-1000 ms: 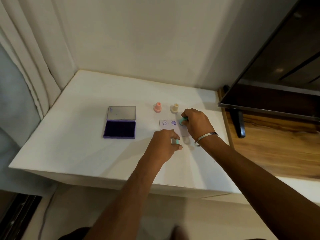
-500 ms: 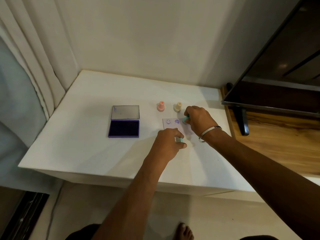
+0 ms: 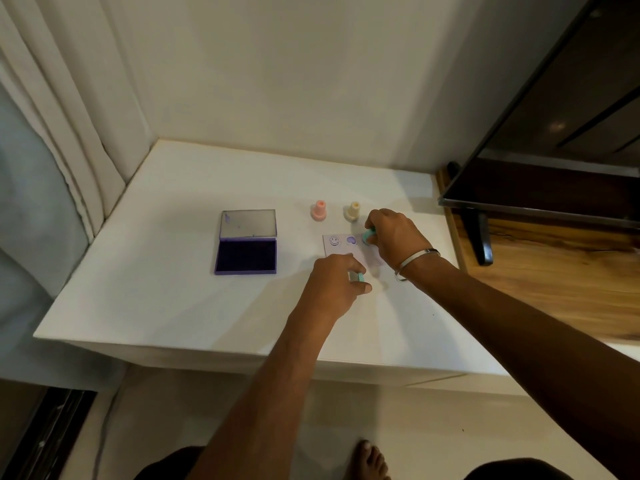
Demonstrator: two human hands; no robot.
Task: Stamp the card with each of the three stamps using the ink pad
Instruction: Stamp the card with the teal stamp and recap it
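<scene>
Flanking card (image 3: 337,244) — pink stamp (image 3: 319,210), ink pad (image 3: 246,242)

A matt white tabletop (image 3: 173,271), a glossy-lidded ink pad (image 3: 246,241), pale paper card (image 3: 337,249), polished wood shelf (image 3: 554,271).

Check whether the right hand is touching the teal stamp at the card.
Touching. The head view shows the right hand with its fingers wrapped around the teal stamp, no gap between them, at the small white card.

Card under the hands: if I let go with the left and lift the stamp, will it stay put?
Probably not. The card looks thin and light, so it may slide or lift with the teal stamp. The left hand seems to be pinning its near edge.
</scene>
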